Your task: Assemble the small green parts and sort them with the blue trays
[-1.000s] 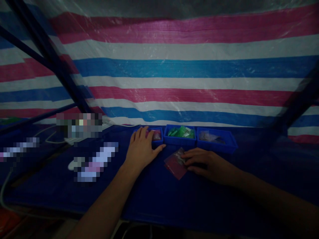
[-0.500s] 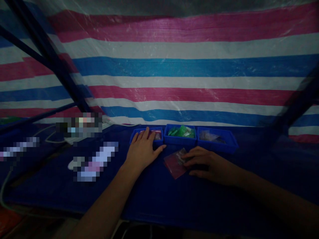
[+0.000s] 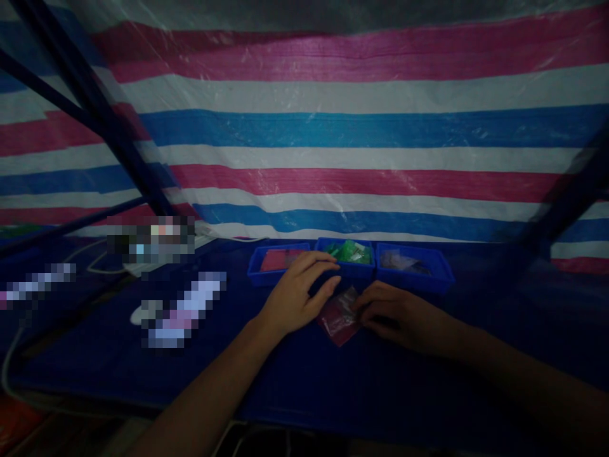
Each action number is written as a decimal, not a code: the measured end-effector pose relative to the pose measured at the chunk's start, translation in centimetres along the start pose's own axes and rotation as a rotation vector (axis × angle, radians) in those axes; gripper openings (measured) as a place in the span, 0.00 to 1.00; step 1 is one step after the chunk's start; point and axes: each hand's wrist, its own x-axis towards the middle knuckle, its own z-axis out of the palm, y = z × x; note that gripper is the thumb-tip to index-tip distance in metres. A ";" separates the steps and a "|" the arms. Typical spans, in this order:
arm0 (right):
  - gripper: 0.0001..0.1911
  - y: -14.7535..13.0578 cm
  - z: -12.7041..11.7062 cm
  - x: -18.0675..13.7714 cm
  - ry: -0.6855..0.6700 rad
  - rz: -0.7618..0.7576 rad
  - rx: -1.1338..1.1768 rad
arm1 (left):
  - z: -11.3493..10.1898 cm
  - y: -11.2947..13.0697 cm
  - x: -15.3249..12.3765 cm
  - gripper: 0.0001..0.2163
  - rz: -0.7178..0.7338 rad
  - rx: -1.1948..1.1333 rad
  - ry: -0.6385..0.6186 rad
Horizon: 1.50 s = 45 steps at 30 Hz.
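Note:
A small clear zip bag (image 3: 340, 320), pinkish-red in colour, lies on the blue table. My right hand (image 3: 392, 314) has its fingers curled closed on the bag's right edge. My left hand (image 3: 299, 295) hovers left of the bag, in front of the bins, with thumb and fingers apart and nothing between them. Behind it, the left blue bin (image 3: 269, 278) holds flat pinkish-red pieces, partly hidden by my fingers. Green packets (image 3: 352, 252) fill the middle blue bin (image 3: 359, 271). In the right blue bin (image 3: 438, 273) lie clear bags (image 3: 402, 260).
On the left of the table (image 3: 200, 374) are a white mouse-shaped object (image 3: 140, 315) and blurred-out items. A power strip (image 3: 143, 263) with cables sits at the back left. Striped plastic sheeting (image 3: 356, 127) hangs behind the table, with dark metal frame bars (image 3: 90, 114) at the sides.
My left hand has drawn back from the left bin and moved right towards the bag, uncovering the red pieces. The bag has shifted slightly, and my right hand's fingers have curled more on its edge.

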 end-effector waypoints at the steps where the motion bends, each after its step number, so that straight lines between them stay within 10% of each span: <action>1: 0.08 -0.1 0.0 0.0 0.009 0.017 0.018 | 0.1 0.0 0.0 0.12 0.008 -0.038 -0.011; 8: 0.05 0.8 -0.2 -0.3 0.175 0.258 0.202 | 0.7 0.1 -0.3 0.23 0.038 -0.241 -0.155; 12: 0.10 1.2 -0.1 -0.2 0.237 0.357 0.299 | 1.2 -0.1 -0.2 0.13 -0.019 -0.243 -0.174; 25: 0.13 1.7 0.5 0.1 0.431 0.551 0.608 | 1.9 0.7 0.6 0.25 -0.217 -0.338 0.028; 28: 0.15 2.0 0.5 0.1 0.508 0.591 0.717 | 2.2 0.2 0.6 0.13 -0.259 -0.370 -0.007; 45: 0.14 1.3 0.3 0.2 0.485 0.631 0.609 | 2.4 -0.3 0.5 0.10 -0.308 -0.347 -0.051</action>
